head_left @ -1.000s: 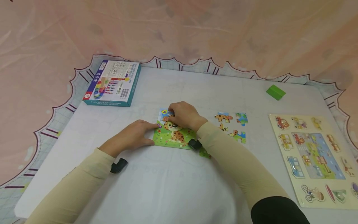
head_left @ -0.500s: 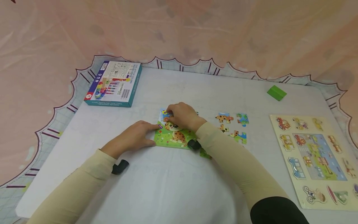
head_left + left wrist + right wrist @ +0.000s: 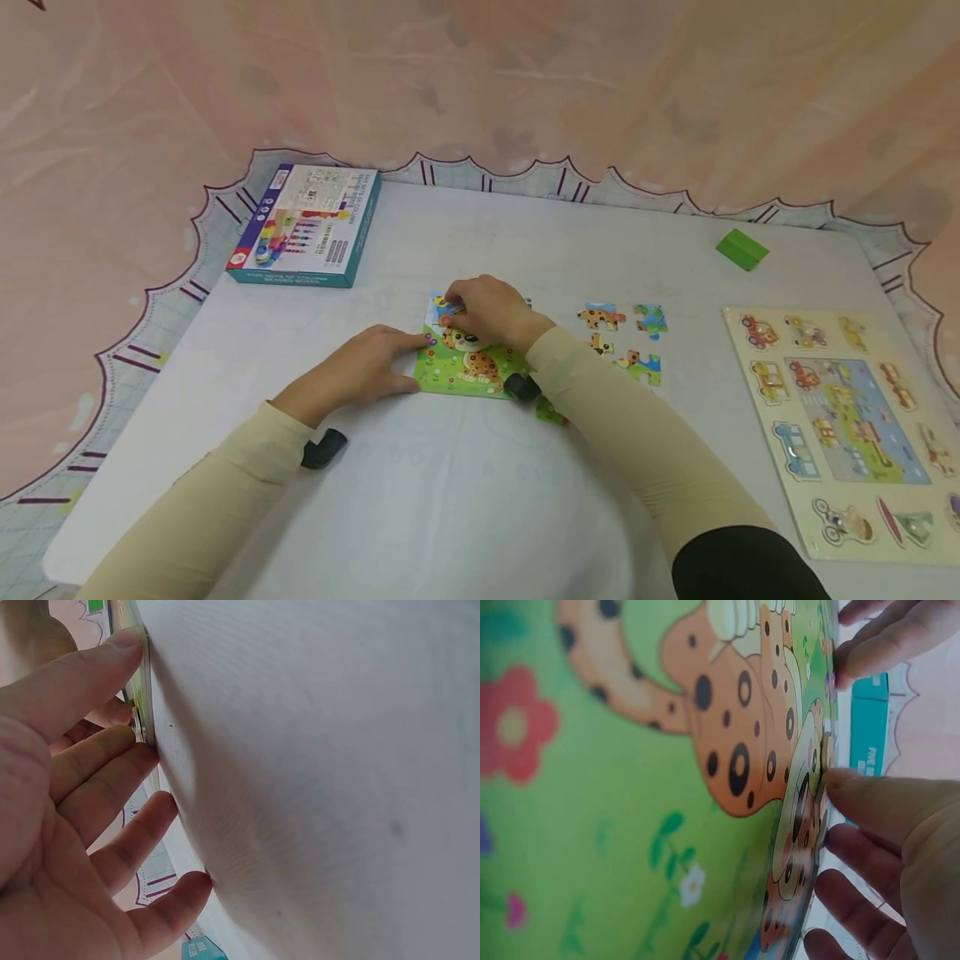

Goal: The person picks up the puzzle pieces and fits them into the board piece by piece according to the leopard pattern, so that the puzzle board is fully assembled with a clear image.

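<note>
A puzzle board (image 3: 442,377) with a spotted cub on green grass lies flat in the head view. My left hand (image 3: 360,364) rests against its left edge; in the left wrist view the thumb and fingertips of that hand (image 3: 82,776) touch the board's side (image 3: 148,697), fingers spread. Over the board's upper part, my right hand (image 3: 495,312) has thumb and fingers bent down around a piece by the cub's head. Close up in the right wrist view, the right hand (image 3: 907,847) pinches at the far edge of the board (image 3: 630,832); its fingers partly hide the piece.
Right of the board lie several loose pieces (image 3: 601,317), and a green one (image 3: 551,411) sits near its lower right corner. A boxed set (image 3: 307,221) stands back left, a green block (image 3: 742,249) back right, and a picture board (image 3: 757,383) far right.
My right fingers have shifted very slightly left over the board's upper part. The left hand keeps its place at the edge. The head view has moved a little.
</note>
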`<act>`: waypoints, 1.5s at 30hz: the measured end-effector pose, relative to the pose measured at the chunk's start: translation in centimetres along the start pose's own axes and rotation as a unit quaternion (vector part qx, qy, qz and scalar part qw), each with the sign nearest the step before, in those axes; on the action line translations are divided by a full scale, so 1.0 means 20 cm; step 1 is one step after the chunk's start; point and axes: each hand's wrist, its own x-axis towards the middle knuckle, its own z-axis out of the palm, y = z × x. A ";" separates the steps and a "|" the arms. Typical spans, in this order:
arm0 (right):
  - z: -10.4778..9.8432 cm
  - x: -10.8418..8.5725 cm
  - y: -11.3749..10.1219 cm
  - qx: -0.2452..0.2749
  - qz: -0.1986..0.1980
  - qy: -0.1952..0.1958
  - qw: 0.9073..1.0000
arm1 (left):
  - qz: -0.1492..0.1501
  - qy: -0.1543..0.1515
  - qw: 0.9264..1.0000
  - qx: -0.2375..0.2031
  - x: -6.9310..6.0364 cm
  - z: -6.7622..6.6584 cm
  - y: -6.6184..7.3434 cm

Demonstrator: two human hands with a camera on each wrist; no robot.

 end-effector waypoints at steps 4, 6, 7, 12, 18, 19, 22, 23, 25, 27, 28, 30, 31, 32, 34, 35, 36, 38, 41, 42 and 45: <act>-0.01 -0.02 0.01 0.023 0.001 0.005 1.000 | 0.007 -0.002 1.000 0.000 0.00 0.00 0.00; -0.03 -0.04 0.02 0.032 0.003 0.009 0.999 | 0.010 -0.001 1.000 0.002 0.00 0.00 0.00; -0.04 -0.05 0.02 0.035 0.004 0.012 0.999 | 0.010 -0.002 1.000 0.004 0.00 0.00 0.00; -0.10 -0.10 0.05 0.042 0.007 0.027 0.999 | 0.009 -0.003 1.000 0.010 0.00 0.00 0.00; -0.15 -0.19 0.12 0.051 0.010 0.041 0.998 | 0.008 -0.002 1.000 0.012 0.00 0.00 -0.01; -0.15 -0.20 0.13 0.053 0.010 0.043 0.998 | 0.008 -0.001 1.000 0.012 0.01 0.00 -0.01; -0.17 -0.23 0.18 0.057 0.012 0.051 0.997 | 0.009 0.000 1.000 0.013 0.01 0.00 -0.01; -0.17 -0.24 0.19 0.058 0.014 0.053 0.997 | 0.009 0.000 1.000 0.014 0.01 0.00 -0.01; -0.18 -0.27 0.21 0.059 0.017 0.056 0.997 | 0.008 -0.001 1.000 0.013 0.01 0.00 0.00; -0.19 -0.29 0.24 0.059 0.021 0.055 0.997 | 0.007 -0.003 1.000 0.013 0.01 0.00 0.00; -0.19 -0.30 0.25 0.060 0.024 0.054 0.996 | 0.006 -0.004 1.000 0.013 0.01 0.00 0.00; -0.20 -0.32 0.27 0.064 0.029 0.050 0.996 | 0.004 -0.005 1.000 0.013 0.00 0.00 0.00; -0.21 -0.33 0.28 0.066 0.033 0.048 0.996 | 0.002 -0.005 1.000 0.014 0.00 0.00 0.00; -0.21 -0.34 0.30 0.068 0.036 0.047 0.996 | 0.001 -0.005 1.000 0.014 0.00 0.00 0.00; -0.22 -0.37 0.32 0.072 0.046 0.047 0.995 | -0.001 -0.005 1.000 0.013 0.00 0.00 0.00; -0.22 -0.38 0.34 0.074 0.051 0.048 0.995 | -0.002 -0.005 1.000 0.014 0.00 0.00 0.00; -0.22 -0.39 0.35 0.074 0.054 0.050 0.995 | -0.002 -0.005 1.000 0.014 0.00 0.00 0.00; -0.22 -0.42 0.38 0.070 0.057 0.055 0.994 | -0.002 -0.005 1.000 0.014 0.00 0.00 0.00; -0.22 -0.46 0.42 0.067 0.059 0.061 0.994 | -0.001 -0.006 1.000 0.015 0.01 0.01 0.00; -0.22 -0.47 0.44 0.066 0.061 0.062 0.994 | -0.001 -0.006 1.000 0.015 0.01 0.01 0.00; -0.21 -0.50 0.47 0.070 0.070 0.064 0.993 | 0.000 -0.006 1.000 0.014 0.01 0.01 0.00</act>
